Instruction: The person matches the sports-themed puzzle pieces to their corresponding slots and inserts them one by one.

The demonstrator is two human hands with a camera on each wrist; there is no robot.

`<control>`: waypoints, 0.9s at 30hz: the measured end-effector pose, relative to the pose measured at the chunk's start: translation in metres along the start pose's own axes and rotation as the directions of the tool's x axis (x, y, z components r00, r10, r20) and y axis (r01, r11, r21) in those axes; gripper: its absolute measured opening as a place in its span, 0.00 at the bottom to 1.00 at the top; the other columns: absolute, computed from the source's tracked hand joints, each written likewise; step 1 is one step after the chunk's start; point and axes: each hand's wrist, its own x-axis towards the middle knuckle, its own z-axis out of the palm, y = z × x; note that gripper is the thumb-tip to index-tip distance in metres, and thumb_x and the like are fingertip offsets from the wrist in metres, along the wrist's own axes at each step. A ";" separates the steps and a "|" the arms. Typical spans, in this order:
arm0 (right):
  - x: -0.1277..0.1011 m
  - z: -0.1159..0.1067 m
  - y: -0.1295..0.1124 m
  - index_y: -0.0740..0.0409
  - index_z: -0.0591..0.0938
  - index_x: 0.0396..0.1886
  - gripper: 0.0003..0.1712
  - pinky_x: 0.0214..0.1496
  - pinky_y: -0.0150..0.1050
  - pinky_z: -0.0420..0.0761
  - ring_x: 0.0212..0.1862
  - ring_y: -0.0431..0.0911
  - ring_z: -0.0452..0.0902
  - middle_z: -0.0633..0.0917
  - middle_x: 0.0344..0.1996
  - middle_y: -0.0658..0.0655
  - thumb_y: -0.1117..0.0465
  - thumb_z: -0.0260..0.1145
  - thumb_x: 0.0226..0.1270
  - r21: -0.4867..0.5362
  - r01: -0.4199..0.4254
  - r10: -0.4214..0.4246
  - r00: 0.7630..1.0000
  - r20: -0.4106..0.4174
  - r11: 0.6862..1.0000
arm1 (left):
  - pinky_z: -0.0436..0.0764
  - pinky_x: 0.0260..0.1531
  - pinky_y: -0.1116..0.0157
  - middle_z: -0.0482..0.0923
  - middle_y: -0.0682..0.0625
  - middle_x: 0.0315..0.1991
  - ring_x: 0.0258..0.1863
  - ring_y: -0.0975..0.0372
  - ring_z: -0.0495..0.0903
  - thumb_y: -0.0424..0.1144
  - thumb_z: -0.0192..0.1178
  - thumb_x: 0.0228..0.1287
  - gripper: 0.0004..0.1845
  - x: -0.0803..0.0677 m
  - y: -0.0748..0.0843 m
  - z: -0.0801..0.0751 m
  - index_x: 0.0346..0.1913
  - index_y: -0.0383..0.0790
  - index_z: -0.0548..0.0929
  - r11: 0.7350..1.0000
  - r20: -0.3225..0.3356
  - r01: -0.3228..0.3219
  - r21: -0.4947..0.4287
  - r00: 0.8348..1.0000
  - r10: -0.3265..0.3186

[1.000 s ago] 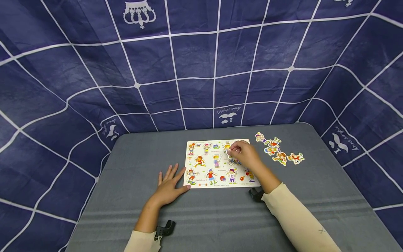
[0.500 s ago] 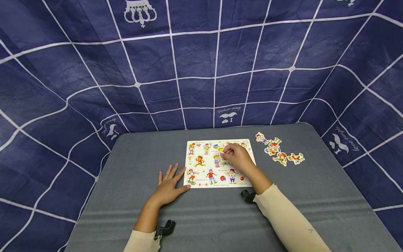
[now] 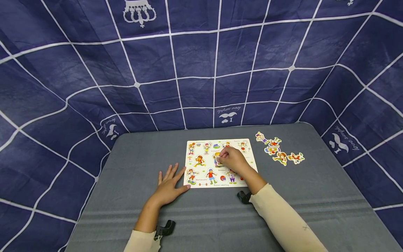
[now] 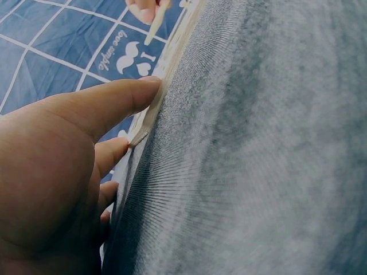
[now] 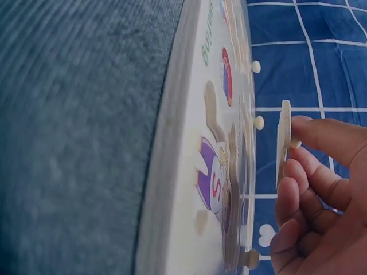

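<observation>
Only wrist view shows puzzle piece (image 5: 282,140) pinched clear of board (image 5: 189,172).

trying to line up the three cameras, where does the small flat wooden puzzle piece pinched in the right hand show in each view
Head: small flat wooden puzzle piece at mid-board, under the right hand.
Left wrist: top edge, a thin pale sliver below fingertips.
Right wrist: edge-on at right, lifted off the board.
Shared landmark: white wooden puzzle board.

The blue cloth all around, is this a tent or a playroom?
Likely a small recording booth: blue cloth walls in a grey table holding a peg puzzle board, and small black cameras sit on both wrists.
</observation>
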 end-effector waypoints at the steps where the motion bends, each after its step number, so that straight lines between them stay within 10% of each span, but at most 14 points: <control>1: 0.001 0.001 0.000 0.53 0.84 0.30 0.09 0.37 0.33 0.74 0.30 0.40 0.75 0.82 0.27 0.50 0.56 0.76 0.60 -0.006 -0.001 0.001 1.000 0.007 1.000 | 0.26 0.75 0.35 0.44 0.47 0.84 0.84 0.48 0.36 0.67 0.60 0.64 0.44 0.000 0.000 0.000 0.80 0.59 0.59 1.000 0.000 0.001 -0.001 1.000 -0.001; 27: 0.008 0.010 -0.006 0.50 0.82 0.26 0.11 0.34 0.35 0.71 0.28 0.41 0.73 0.81 0.24 0.48 0.54 0.76 0.59 -0.119 -0.020 0.029 0.997 0.074 0.993 | 0.26 0.75 0.36 0.43 0.47 0.84 0.84 0.48 0.36 0.66 0.61 0.64 0.44 0.001 0.000 0.000 0.80 0.59 0.59 1.000 0.001 0.002 -0.002 1.000 -0.002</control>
